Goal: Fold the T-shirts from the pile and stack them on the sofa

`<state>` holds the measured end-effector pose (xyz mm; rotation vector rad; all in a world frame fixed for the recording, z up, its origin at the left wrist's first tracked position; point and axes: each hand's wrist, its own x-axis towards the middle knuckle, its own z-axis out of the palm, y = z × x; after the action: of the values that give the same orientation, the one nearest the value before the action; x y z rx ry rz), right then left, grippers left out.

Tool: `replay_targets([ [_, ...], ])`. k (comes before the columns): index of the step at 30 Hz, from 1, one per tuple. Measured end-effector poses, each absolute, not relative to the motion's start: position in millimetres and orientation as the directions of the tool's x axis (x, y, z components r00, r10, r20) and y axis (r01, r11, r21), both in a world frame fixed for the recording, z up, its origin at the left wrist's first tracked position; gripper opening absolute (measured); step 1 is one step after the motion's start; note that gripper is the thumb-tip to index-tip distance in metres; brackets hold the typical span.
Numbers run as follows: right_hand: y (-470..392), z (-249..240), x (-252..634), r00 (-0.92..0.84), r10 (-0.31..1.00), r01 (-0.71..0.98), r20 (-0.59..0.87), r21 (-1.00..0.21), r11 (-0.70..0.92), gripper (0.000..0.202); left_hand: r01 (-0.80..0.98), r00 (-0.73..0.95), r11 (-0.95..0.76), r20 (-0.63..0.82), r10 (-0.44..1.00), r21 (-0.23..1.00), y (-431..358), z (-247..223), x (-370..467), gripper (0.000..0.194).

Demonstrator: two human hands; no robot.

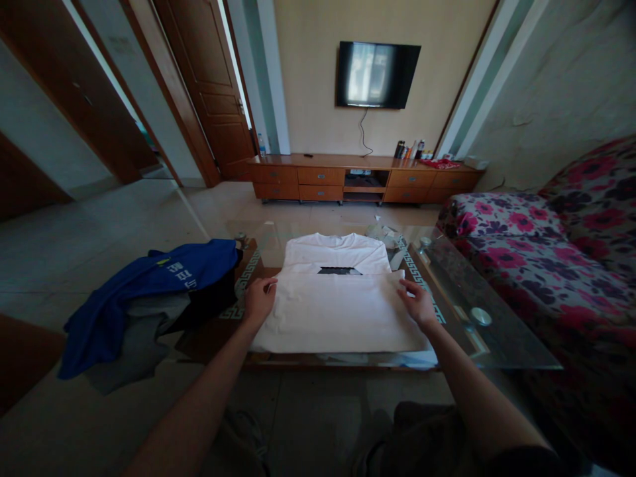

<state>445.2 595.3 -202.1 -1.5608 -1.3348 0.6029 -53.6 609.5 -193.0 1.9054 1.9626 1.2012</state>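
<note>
A white T-shirt [335, 311] lies on the glass coffee table in front of me, its neckline toward the far side. Its lower part is folded up over the body, and a strip of dark print shows just beyond the folded edge. My left hand [259, 301] pinches the left corner of that edge. At the right corner, my right hand [416, 301] pinches the cloth between thumb and fingers. Beneath the shirt's near edge, some light-coloured fabric peeks out on the right.
Blue, grey and black clothes [154, 291] hang over the left end of the glass table [517, 344]. A crumpled clear plastic bag [387, 237] lies behind the shirt. To the right stands a floral sofa [517, 245]; a wooden TV cabinet [318, 175] lines the far wall.
</note>
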Motion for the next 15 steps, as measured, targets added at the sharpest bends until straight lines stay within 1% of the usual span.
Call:
replay_targets([
  [3,591.9,-192.5,441.3,0.358,0.917,0.329,0.176,-0.943,0.052,0.051,0.785,-0.167,-0.155,0.446,0.879,0.599,604.7,-183.5,-50.9,0.027],
  [5,589.1,-185.5,438.0,0.402,0.903,0.240,0.152,-0.969,0.056,0.049,0.773,-0.167,-0.167,0.451,0.877,0.612,603.5,-180.9,-49.2,0.027],
  [7,585.9,-179.0,434.2,0.430,0.893,0.133,0.132,-0.988,0.082,0.050,0.718,-0.195,-0.171,0.431,0.881,0.675,603.9,-180.8,-46.7,0.029],
  [8,584.0,-175.8,432.4,0.434,0.894,0.068,0.111,-0.994,0.090,0.053,0.661,-0.233,-0.160,0.403,0.885,0.733,604.5,-181.0,-45.0,0.032],
  [9,581.8,-172.4,430.7,0.426,0.902,-0.007,0.074,-0.996,0.085,0.057,0.577,-0.279,-0.138,0.353,0.893,0.805,605.2,-180.8,-43.1,0.037],
  [11,576.0,-163.9,428.7,0.354,0.934,-0.149,-0.036,-0.989,0.018,0.063,0.327,-0.326,-0.062,0.174,0.929,0.943,605.2,-177.1,-39.5,0.048],
  [12,572.1,-158.0,428.7,0.292,0.952,-0.199,-0.096,-0.979,-0.038,0.063,0.185,-0.300,-0.012,0.068,0.951,0.983,604.0,-172.7,-38.6,0.051],
  [13,567.3,-150.6,429.6,0.224,0.964,-0.229,-0.144,-0.969,-0.092,0.061,0.053,-0.245,0.039,-0.025,0.969,0.998,601.6,-166.2,-38.9,0.051],
  [15,554.8,-131.3,434.2,0.090,0.977,-0.240,-0.191,-0.957,-0.165,0.057,-0.146,-0.098,0.117,-0.132,0.986,0.982,592.5,-147.6,-44.1,0.045],
])
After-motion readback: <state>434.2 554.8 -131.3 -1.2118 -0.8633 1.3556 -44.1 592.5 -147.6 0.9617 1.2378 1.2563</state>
